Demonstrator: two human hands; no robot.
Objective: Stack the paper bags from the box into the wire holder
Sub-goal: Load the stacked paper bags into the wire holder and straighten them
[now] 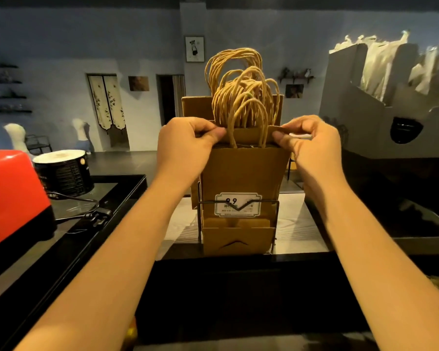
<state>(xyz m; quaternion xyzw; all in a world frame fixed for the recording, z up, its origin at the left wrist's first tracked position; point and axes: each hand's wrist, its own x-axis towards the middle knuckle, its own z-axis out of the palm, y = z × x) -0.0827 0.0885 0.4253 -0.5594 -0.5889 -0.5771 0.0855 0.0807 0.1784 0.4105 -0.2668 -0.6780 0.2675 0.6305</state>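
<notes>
1. Two bare forearms reach forward over a dark counter edge (213, 274).
2. The wire holder (277, 214), one thin black frame, stands upright on a pale wood-grain surface (183, 224) just beyond that edge.
3. The paper bags (241, 173) stand upright in the holder. They are brown kraft, folded flat and packed face to face. Their number cannot be counted. The front one bears a single white label (254, 211), which the holder's front wire crosses.
4. The left hand (185, 145) pinches the top left corner of the front bags, thumb in front, fingers curled behind. The right hand (312, 145) pinches the top right corner the same way.
5. A dense bunch of twisted paper handles (243, 97) rises above the bags' top edge.
6. To the left, on a black tray-like counter (127, 193), sit one red appliance (10, 193), one black tub with a white top (64, 171), and a black cord and plug (96, 216).
7. To the right stands a grey stepped holder (352, 117) filled with white bags (380, 62).
8. Farthest back is a dim blue-grey wall with a framed picture (194, 48), a curtained doorway (107, 105) and dark shelves (5, 97).
</notes>
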